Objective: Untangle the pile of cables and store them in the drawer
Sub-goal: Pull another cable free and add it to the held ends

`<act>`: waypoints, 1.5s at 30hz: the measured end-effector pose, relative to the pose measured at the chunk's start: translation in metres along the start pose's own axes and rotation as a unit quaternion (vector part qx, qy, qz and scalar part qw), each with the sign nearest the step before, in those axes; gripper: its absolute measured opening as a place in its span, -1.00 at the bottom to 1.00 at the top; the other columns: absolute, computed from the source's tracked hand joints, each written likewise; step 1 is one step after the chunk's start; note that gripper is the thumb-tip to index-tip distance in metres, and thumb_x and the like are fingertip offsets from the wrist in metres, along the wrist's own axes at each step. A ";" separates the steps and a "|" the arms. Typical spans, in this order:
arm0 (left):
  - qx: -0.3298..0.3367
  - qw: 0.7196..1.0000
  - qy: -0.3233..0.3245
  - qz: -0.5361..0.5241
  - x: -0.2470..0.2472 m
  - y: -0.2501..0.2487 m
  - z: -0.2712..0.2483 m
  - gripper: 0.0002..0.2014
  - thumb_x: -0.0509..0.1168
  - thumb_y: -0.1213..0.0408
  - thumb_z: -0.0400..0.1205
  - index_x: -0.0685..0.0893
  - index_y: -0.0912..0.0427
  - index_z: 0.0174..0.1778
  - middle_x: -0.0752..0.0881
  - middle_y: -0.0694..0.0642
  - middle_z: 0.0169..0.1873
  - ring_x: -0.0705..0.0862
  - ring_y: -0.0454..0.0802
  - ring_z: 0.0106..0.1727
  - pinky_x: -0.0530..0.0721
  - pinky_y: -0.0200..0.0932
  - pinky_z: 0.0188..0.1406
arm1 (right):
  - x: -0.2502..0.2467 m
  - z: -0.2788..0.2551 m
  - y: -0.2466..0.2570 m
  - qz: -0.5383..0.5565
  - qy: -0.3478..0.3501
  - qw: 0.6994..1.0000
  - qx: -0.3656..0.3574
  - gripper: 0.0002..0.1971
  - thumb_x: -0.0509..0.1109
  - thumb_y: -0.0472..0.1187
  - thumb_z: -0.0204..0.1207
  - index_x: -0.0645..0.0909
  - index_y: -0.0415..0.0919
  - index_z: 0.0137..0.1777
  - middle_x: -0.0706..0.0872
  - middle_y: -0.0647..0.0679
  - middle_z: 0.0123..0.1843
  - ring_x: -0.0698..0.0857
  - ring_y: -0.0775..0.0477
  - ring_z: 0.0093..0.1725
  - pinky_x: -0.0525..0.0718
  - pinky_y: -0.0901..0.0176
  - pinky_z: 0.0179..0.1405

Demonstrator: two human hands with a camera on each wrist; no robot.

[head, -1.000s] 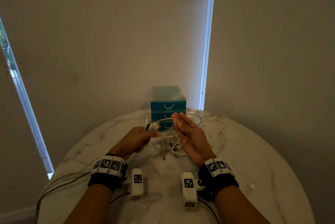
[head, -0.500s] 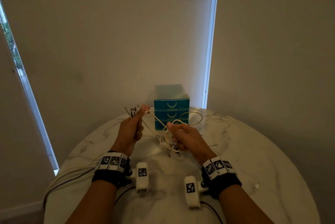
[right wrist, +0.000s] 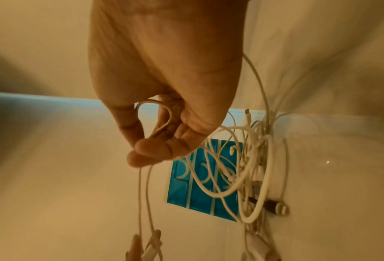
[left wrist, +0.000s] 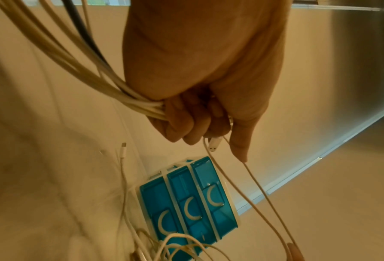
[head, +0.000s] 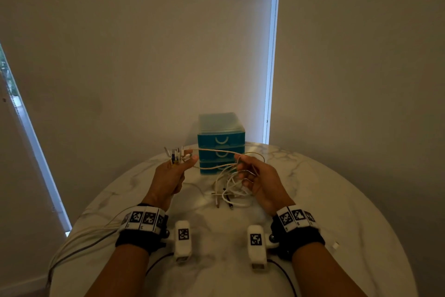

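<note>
Hands [head: 168, 176] [head: 260, 178] hold one cable [head: 216, 151] taut (drawers shut).

Round white marble-patterned counter [head: 325, 200]. At its far edge stands a teal plastic three-drawer unit [head: 221, 142]. Near that unit, a tangled pile of white cables [head: 231, 190] lies partly on the surface. A small white object [head: 335, 245] sits at right.

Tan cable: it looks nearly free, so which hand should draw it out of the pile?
Probably the right hand: it pinches the tan cable beside the pile; the left hand grips gathered plug ends.
</note>
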State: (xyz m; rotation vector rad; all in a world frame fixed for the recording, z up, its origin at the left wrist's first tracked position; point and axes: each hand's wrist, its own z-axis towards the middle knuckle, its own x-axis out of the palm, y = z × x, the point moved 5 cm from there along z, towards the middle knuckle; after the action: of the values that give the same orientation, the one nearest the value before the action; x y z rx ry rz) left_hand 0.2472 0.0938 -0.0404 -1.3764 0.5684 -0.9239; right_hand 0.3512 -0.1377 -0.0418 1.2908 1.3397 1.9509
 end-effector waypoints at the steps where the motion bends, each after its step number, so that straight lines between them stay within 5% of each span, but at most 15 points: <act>1: -0.004 1.000 -0.008 0.004 0.000 0.002 0.001 -0.66 0.64 0.04 0.57 0.87 -0.08 0.27 0.33 -0.04 -0.47 0.19 -0.09 -0.46 0.12 -0.15 -0.51 | -0.002 0.001 0.001 -0.002 -0.022 1.000 -0.007 -0.73 0.48 -0.13 0.73 0.86 -0.31 0.22 0.81 -0.14 -0.17 0.69 0.01 -0.34 0.64 0.25 -0.39; 6: -0.008 0.999 -0.041 0.021 -0.006 0.005 0.005 -0.66 0.63 0.02 0.59 0.86 -0.07 0.28 0.38 -0.04 -0.48 0.22 -0.11 -0.49 0.17 -0.21 -0.56 | -0.021 0.005 0.003 0.009 -0.132 0.990 -0.047 -0.68 0.48 0.07 0.73 0.84 -0.21 0.06 0.76 -0.06 -0.25 0.65 0.05 -0.35 0.62 0.20 -0.32; 8: -0.010 0.999 -0.030 0.035 -0.003 0.005 0.004 -0.67 0.61 0.01 0.60 0.87 -0.07 0.27 0.38 -0.04 -0.49 0.22 -0.10 -0.50 0.17 -0.21 -0.57 | -0.016 0.005 0.003 0.090 -0.084 0.992 -0.026 -0.63 0.45 0.16 0.72 0.80 -0.17 0.12 0.80 -0.09 -0.12 0.76 0.01 -0.21 0.73 0.19 -0.19; 10: -0.025 0.998 -0.004 0.063 0.003 0.005 0.001 -0.69 0.60 0.00 0.61 0.88 -0.05 0.25 0.38 -0.05 -0.51 0.24 -0.10 -0.50 0.17 -0.21 -0.56 | -0.007 0.001 0.005 0.164 -0.023 0.986 0.007 -0.46 0.36 0.30 0.71 0.75 -0.19 0.30 0.87 -0.17 0.17 0.87 -0.11 0.11 0.80 0.04 0.21; 14: -0.045 0.986 0.064 0.149 0.015 0.004 -0.009 -0.72 0.61 -0.07 0.58 0.91 -0.02 0.13 0.42 -0.04 -0.51 0.29 -0.15 -0.54 0.21 -0.21 -0.56 | 0.010 -0.007 0.011 0.238 0.085 0.967 0.034 -0.24 0.26 0.42 0.70 0.54 -0.20 0.63 0.72 -0.17 0.57 0.68 -0.39 0.57 0.47 -0.39 0.70; 17: -0.022 0.969 0.113 0.220 0.031 -0.010 -0.024 -0.75 0.57 -0.01 0.64 0.89 -0.07 0.19 0.66 -0.03 -0.62 0.53 -0.19 -0.64 0.70 -0.06 -0.49 | 0.014 -0.008 0.011 0.268 0.092 0.958 0.044 -0.25 0.29 0.41 0.70 0.48 -0.11 0.69 0.67 -0.18 0.62 0.63 -0.48 0.60 0.42 -0.57 0.68; 18: -0.010 0.965 0.114 0.236 0.034 -0.015 -0.028 -0.76 0.56 0.05 0.66 0.87 -0.04 0.22 0.76 -0.07 -0.56 0.71 -0.33 -0.51 0.81 0.05 -0.13 | 0.013 -0.008 0.012 0.263 0.086 0.960 0.042 -0.25 0.30 0.40 0.69 0.47 -0.10 0.70 0.68 -0.19 0.62 0.64 -0.47 0.59 0.43 -0.58 0.67; 20: 0.017 0.967 0.080 0.241 0.033 -0.019 -0.028 -0.73 0.59 0.17 0.65 0.87 0.04 0.26 0.80 -0.18 -0.44 0.75 -0.51 -0.28 0.62 0.14 0.29 | 0.010 -0.008 0.013 0.251 0.079 0.964 0.032 -0.22 0.28 0.42 0.69 0.46 -0.10 0.72 0.69 -0.20 0.60 0.67 -0.42 0.57 0.46 -0.55 0.66; 21: 0.023 0.973 0.057 0.223 0.029 -0.018 -0.024 -0.70 0.61 0.21 0.62 0.87 0.07 0.27 0.79 -0.19 -0.35 0.75 -0.48 -0.40 0.69 0.11 0.26 | 0.008 -0.007 0.013 0.253 0.080 0.964 0.025 -0.21 0.27 0.43 0.69 0.46 -0.10 0.73 0.69 -0.19 0.61 0.67 -0.40 0.57 0.46 -0.54 0.67; 23: 0.027 0.980 0.012 0.197 0.019 -0.015 -0.014 -0.67 0.64 0.24 0.58 0.85 0.09 0.27 0.78 -0.12 -0.26 0.61 -0.43 -0.59 0.79 -0.21 -0.18 | 0.007 -0.008 0.016 0.273 0.093 0.957 0.010 -0.18 0.26 0.45 0.68 0.44 -0.11 0.75 0.67 -0.17 0.63 0.64 -0.36 0.61 0.42 -0.51 0.70; 27: -0.010 0.972 0.013 0.233 0.015 -0.001 -0.005 -0.75 0.64 0.26 0.57 0.83 0.08 0.13 0.68 -0.18 -0.50 0.48 -0.30 -0.66 0.40 -0.41 -0.65 | 0.012 -0.014 0.024 0.305 0.140 0.942 -0.006 -0.09 0.22 0.52 0.64 0.39 -0.11 0.80 0.56 -0.14 0.73 0.56 -0.23 0.63 0.28 -0.34 0.77; 33: -0.086 0.937 0.142 0.307 0.029 0.018 -0.010 -0.70 0.62 -0.01 0.59 0.81 0.12 0.06 0.44 -0.10 -0.64 0.29 -0.14 -0.63 0.25 -0.27 -0.61 | 0.014 -0.020 0.031 0.332 0.179 0.926 -0.003 -0.06 0.24 0.58 0.58 0.47 -0.11 0.75 0.54 -0.10 0.74 0.65 -0.17 0.40 0.11 -0.24 0.77; 39: -0.061 0.926 0.163 0.336 0.039 0.012 -0.018 -0.76 0.52 -0.02 0.69 0.76 0.07 -0.14 0.50 -0.23 -0.74 0.40 -0.30 -0.73 0.35 -0.40 -0.67 | 0.020 -0.023 0.030 0.333 0.219 0.917 0.003 -0.15 0.24 0.53 0.62 0.54 -0.11 0.67 0.61 -0.09 0.66 0.65 -0.16 0.38 0.37 -0.22 0.56; 42: -0.012 0.945 0.109 0.310 0.034 0.002 -0.015 -0.82 0.55 0.02 0.66 0.85 0.06 -0.08 0.63 -0.28 -0.66 0.52 -0.38 -0.65 0.38 -0.47 -0.65 | 0.015 -0.019 0.025 0.282 0.201 0.938 0.010 -0.43 0.13 0.11 0.80 0.55 -0.15 0.68 0.64 -0.13 0.62 0.68 -0.15 0.33 0.46 -0.18 0.51; 45: 0.022 0.961 0.056 0.271 0.025 -0.005 -0.013 -0.82 0.56 0.03 0.65 0.91 0.05 0.03 0.82 -0.16 -0.29 0.67 -0.35 -0.35 0.49 -0.35 -0.44 | 0.014 -0.011 0.012 0.115 0.169 0.979 0.018 -0.55 0.19 -0.33 0.75 0.67 -0.21 0.58 0.75 -0.26 0.48 0.77 -0.11 0.13 0.73 -0.02 0.20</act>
State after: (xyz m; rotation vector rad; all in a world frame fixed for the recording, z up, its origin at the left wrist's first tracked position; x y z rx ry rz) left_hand 0.2499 0.0661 -0.0328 -1.0495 0.9477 -0.5630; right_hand 0.3374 -0.1378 -0.0257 1.2145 1.4390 2.4013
